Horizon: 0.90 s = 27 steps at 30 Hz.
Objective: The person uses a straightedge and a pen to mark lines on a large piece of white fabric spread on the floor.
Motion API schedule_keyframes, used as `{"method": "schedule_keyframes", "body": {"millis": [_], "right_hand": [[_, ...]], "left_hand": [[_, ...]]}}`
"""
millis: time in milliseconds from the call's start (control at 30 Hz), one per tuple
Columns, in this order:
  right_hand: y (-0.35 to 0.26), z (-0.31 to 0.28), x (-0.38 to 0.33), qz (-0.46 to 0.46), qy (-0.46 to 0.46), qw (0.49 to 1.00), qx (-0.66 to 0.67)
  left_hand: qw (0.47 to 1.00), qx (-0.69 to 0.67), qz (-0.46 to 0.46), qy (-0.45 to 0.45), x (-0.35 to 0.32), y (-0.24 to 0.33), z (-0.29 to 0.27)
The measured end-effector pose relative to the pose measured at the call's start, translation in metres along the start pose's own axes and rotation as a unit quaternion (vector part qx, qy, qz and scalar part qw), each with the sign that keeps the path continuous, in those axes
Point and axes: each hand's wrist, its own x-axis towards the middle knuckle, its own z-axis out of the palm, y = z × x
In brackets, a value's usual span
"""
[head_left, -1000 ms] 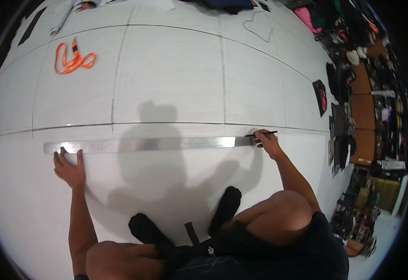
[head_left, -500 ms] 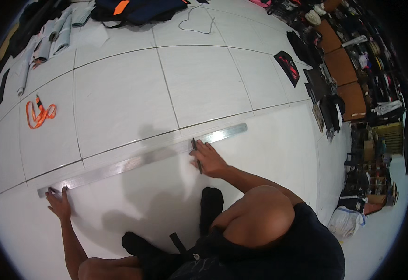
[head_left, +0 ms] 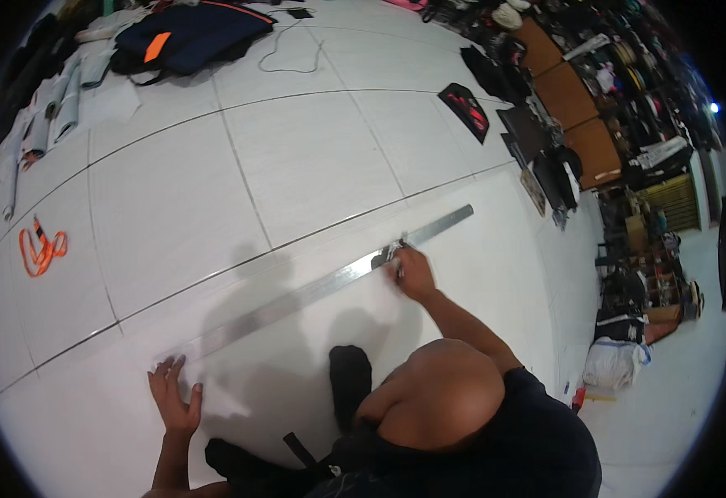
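Orange strap (head_left: 43, 251) lies looped on the white tiled floor (head_left: 163, 232), well left. My left hand (head_left: 174, 400) comes next: fingers spread wide, nothing held, fingertips at the left end of the metal ruler (head_left: 330, 280). That end fades into the pale floor, so can't tell how hard I'm pressing.

Ruler lies flat on the floor, long axis slanting near-left to far-right, roughly parallel to the dark tile joint (head_left: 238, 265) on its far side. From my left hand, nearly all of it runs off to the far right.

My right hand (head_left: 415, 272) sits just on the near side of the ruler, fingers bunched narrow around a dark slim item (head_left: 403, 243), looks like a pen; blurred. Most of the ruler is left of it, a shorter stretch sticks out to the right. So left hand's nearer the left end, right hand's nearer the far-right tip.
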Motion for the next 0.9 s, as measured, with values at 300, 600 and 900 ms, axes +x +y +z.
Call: {"method": "schedule_keyframes", "body": {"millis": [300, 600, 900], "right_hand": [[-0.059, 0.044, -0.026, -0.093, -0.091, 0.991, -0.011], [0.096, -0.023, 0.023, 0.149, -0.029, 0.982, -0.116], [-0.092, -0.073, 0.038, 0.101, -0.284, 0.928, 0.219]], "left_hand": [[0.993, -0.007, -0.074, 0.087, -0.007, -0.054, -0.010], [0.975, 0.070, -0.148, 0.154, -0.062, -0.102, -0.039], [0.797, -0.170, -0.579, 0.006, -0.223, 0.020, -0.125]]}}
